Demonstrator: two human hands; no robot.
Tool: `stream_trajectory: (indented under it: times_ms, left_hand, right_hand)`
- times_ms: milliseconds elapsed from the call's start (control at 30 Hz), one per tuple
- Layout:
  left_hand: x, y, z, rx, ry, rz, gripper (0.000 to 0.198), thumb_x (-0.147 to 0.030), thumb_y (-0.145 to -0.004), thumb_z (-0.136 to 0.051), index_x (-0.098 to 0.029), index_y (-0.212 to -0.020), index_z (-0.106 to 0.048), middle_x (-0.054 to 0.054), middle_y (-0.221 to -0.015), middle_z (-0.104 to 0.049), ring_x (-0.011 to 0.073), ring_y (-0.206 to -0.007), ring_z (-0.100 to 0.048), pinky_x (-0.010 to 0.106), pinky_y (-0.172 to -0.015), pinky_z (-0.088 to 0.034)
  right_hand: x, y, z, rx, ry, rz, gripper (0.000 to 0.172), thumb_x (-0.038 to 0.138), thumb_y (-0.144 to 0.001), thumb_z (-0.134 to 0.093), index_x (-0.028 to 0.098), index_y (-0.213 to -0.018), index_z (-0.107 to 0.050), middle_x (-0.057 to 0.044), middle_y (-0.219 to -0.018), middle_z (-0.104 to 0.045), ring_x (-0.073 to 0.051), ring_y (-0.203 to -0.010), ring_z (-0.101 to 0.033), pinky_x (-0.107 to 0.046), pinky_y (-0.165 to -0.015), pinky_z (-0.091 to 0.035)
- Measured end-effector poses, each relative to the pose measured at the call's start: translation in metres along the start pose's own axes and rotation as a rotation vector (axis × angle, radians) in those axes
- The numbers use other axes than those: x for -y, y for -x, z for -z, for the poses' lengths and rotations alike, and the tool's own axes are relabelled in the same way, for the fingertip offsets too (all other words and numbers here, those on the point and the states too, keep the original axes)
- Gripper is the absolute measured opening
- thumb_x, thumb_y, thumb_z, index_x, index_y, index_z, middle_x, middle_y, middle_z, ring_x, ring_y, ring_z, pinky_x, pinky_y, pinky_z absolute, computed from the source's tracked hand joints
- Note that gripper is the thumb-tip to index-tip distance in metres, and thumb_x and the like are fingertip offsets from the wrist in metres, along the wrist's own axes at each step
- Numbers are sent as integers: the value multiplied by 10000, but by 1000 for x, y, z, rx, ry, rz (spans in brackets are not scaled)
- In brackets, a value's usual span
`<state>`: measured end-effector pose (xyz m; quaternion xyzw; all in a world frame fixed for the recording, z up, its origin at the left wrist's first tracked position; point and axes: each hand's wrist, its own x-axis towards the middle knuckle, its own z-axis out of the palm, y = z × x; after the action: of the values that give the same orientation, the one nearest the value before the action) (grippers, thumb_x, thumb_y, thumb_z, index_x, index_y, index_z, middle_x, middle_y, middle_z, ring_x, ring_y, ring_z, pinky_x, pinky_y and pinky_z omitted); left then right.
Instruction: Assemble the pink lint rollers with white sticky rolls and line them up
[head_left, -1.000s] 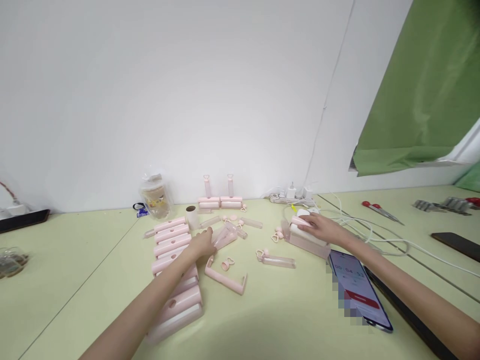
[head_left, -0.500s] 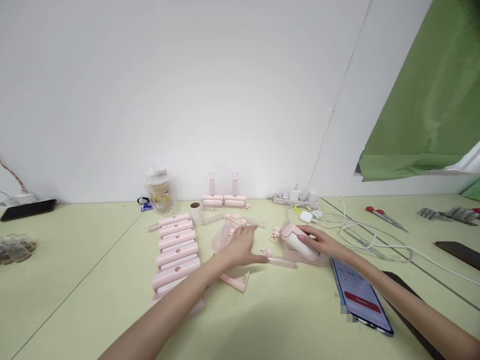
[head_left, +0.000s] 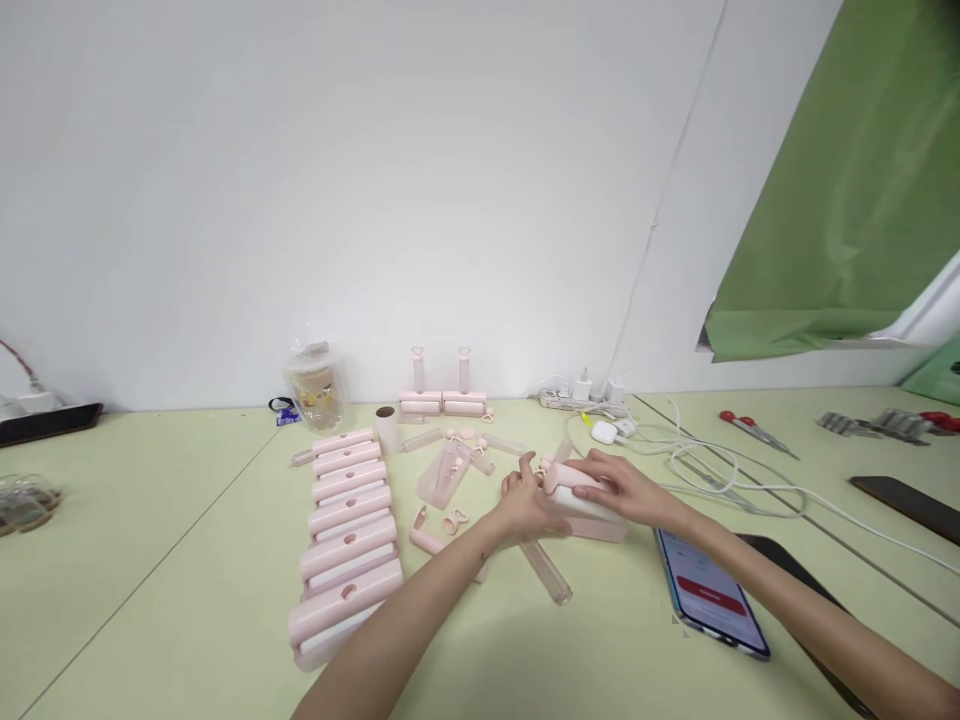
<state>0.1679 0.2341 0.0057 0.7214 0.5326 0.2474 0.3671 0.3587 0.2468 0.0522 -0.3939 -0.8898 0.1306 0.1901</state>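
Note:
My right hand (head_left: 619,487) is closed over a pink-and-white lint roller (head_left: 585,503), fingers on its pink cover. Beside the roller's left end, my left hand (head_left: 529,505) has its fingers curled and thumb stretched toward the roller. A clear pink tube handle (head_left: 547,572) sticks out below the left hand, its upper end hidden under the palm. A pale pink cover piece (head_left: 600,528) lies beneath the roller. Left of the hands are a pink bracket (head_left: 426,540), a heart-shaped ring piece (head_left: 454,521) and translucent pink parts (head_left: 442,478).
Several lint rollers (head_left: 351,540) lie stacked in a column at left; two with upright handles (head_left: 442,400) stand against the wall. A cardboard tube (head_left: 386,430), bagged cup (head_left: 316,390), phone (head_left: 712,595), white cables (head_left: 701,465) and scissors (head_left: 757,432) surround the work area.
My left hand has moved right, to the roller's end. The tube handle has swung from nearly level to pointing down-right. The lint roller has shifted slightly left in my right hand.

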Motion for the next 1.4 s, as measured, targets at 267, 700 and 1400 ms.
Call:
stream_trajectory:
  times_ms: [267, 700, 1400]
  left_hand:
    - [3, 1, -2, -6, 41, 24, 1041, -392, -431, -753, -182, -1278, -185, 99, -1193, -446, 299, -1209, -315, 355, -951, -290]
    - [8, -1, 0, 22, -30, 2, 958, -454, -466, -730, -214, -1259, -251, 88, -1201, -436, 313, -1192, -340, 371, -941, -325]
    - [19, 238, 199, -797, -88, 276, 516, -492, -632, -649, -283, -1089, -531, -5, -1137, -592, 232, -948, -595, 316, -800, -517]
  right_hand:
    - [10, -5, 6, 86, 152, 81, 463, 524, -872, -392, 239, -1176, -593, -44, -744, -485, -221, -708, -519, -329, -633, -402]
    - [2, 7, -23, 137, 150, 76, 463, 487, -906, -337, 273, -1297, -464, -114, -1188, -538, -261, -1060, -522, -399, -862, -429]
    - [68, 53, -78, -333, -410, 103, 236, 255, -888, -435, 316, -1116, -448, -37, -901, -550, -187, -780, -601, -309, -697, -520]
